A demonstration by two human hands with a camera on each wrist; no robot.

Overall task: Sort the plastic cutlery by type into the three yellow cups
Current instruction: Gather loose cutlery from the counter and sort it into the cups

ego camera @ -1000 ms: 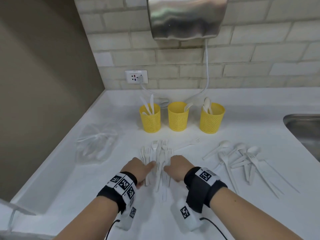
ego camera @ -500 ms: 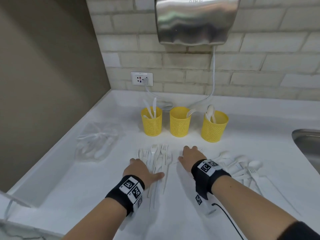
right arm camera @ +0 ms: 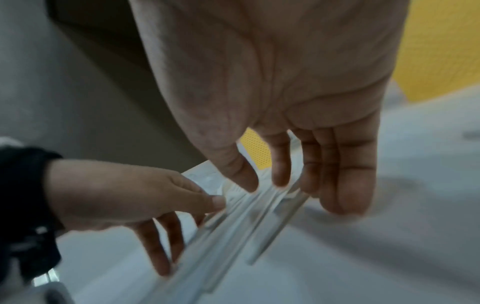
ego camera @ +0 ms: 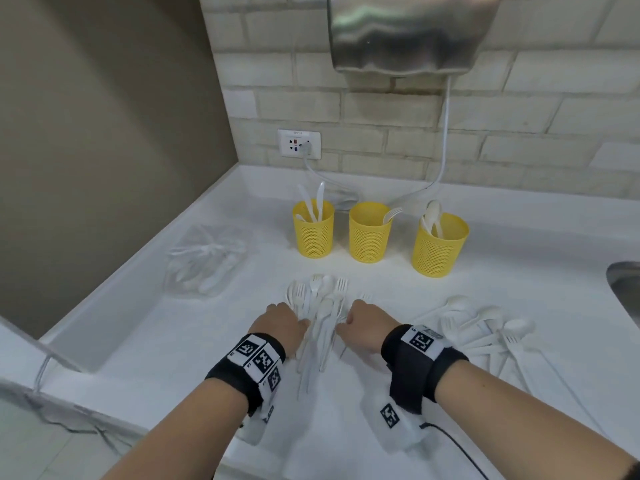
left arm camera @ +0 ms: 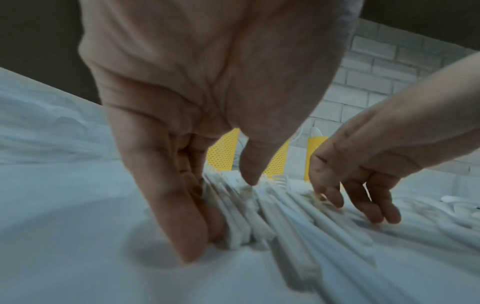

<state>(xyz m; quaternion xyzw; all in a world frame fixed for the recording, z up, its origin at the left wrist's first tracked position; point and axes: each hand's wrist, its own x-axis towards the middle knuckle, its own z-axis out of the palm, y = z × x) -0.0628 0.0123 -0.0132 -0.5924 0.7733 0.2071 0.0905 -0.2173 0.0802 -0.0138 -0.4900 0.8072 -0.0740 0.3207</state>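
Three yellow mesh cups stand in a row: the left cup holds knives, the middle cup a fork, the right cup spoons. In front of them lies a pile of white forks with a spoon or two mixed in. My left hand presses its left side with straight fingers, thumb on top. My right hand touches the pile's right side with straight fingers. Neither hand grips anything. A second loose heap of spoons, forks and knives lies to the right.
A clear plastic bag with more cutlery lies at the left on the white counter. A steel sink is at the right edge. A hand dryer hangs above the cups, its cable running behind them.
My right hand reached forward and right half a second ago and has come back to the fork pile. Both hands now squeeze the pile narrower from either side.
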